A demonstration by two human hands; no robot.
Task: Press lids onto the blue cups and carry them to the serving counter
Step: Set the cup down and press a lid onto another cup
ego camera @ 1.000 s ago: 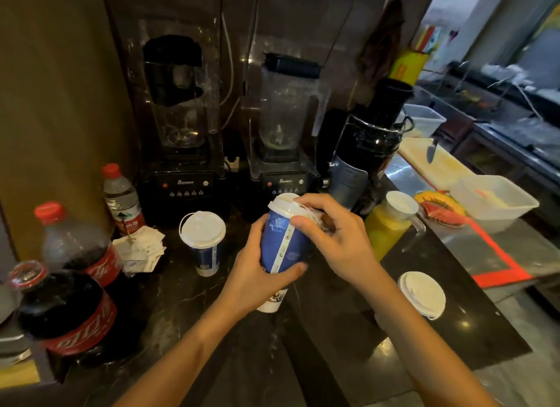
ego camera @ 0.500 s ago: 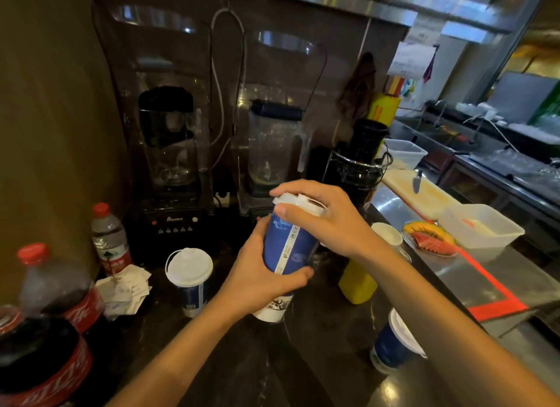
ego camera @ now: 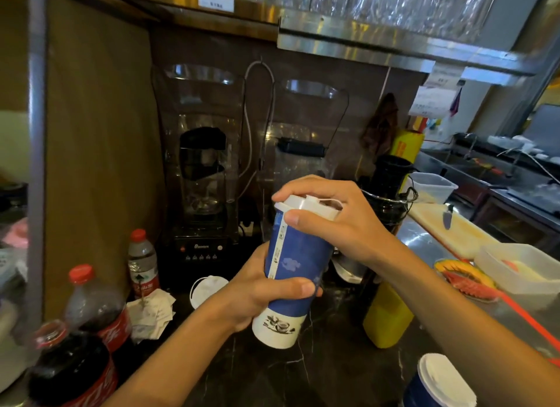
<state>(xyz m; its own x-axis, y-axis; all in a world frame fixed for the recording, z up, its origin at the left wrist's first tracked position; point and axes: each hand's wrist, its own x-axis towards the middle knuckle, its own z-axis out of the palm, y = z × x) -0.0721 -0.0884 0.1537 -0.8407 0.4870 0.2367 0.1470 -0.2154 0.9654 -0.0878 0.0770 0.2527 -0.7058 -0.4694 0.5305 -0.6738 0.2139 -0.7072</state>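
Two hands share one blue cup point(ego camera: 295, 264), which we see raised above the dark tabletop point(ego camera: 318, 373). Our left hand point(ego camera: 257, 291) wraps its grip round the cup's lower half, fingers curled across the front. Our right hand point(ego camera: 336, 222) clamps over the white lid point(ego camera: 306, 205) on the rim (thumb on the near edge, fingers curled over the top). Left of the lower grip and behind it stands a second lidded cup point(ego camera: 207, 290), with a water bottle point(ego camera: 142, 264) and cola bottles point(ego camera: 91, 309) farther left. Below the upper grip and to its right, a third lidded cup point(ego camera: 439, 382) sits at the picture's edge; a yellow jug point(ego camera: 388, 318) stands just under the right wrist.
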